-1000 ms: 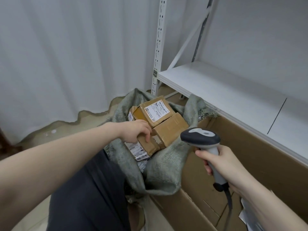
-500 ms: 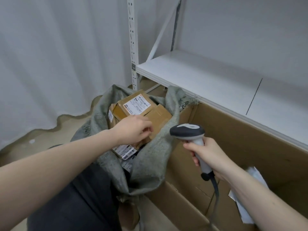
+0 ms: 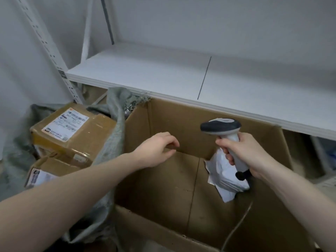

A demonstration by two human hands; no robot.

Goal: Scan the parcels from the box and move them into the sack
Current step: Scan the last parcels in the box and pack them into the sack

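A big open cardboard box [image 3: 138, 124] fills the middle and right. Inside it, at the right, lies a white plastic mailer parcel [image 3: 225, 180]. My right hand [image 3: 247, 153] grips the handle of a grey barcode scanner [image 3: 221, 127], held above that mailer, its cable hanging into the box. My left hand [image 3: 156, 150] hovers over the box's left part with loosely curled fingers and holds nothing. To the left, a grey-green sack [image 3: 116, 113] holds brown cardboard parcels; the top one [image 3: 72, 131] shows a white label, and a lower one [image 3: 47, 171] is partly behind my forearm.
A white shelf board [image 3: 163, 75] runs just behind and above the box, carried by a perforated white upright [image 3: 54, 57] at the left. A white curtain hangs at the far left. Something pale lies under the shelf at the right edge.
My left hand has let go of the parcel in the sack and swung right over the box. The view has turned right too; the right hand with the scanner stays over the box.
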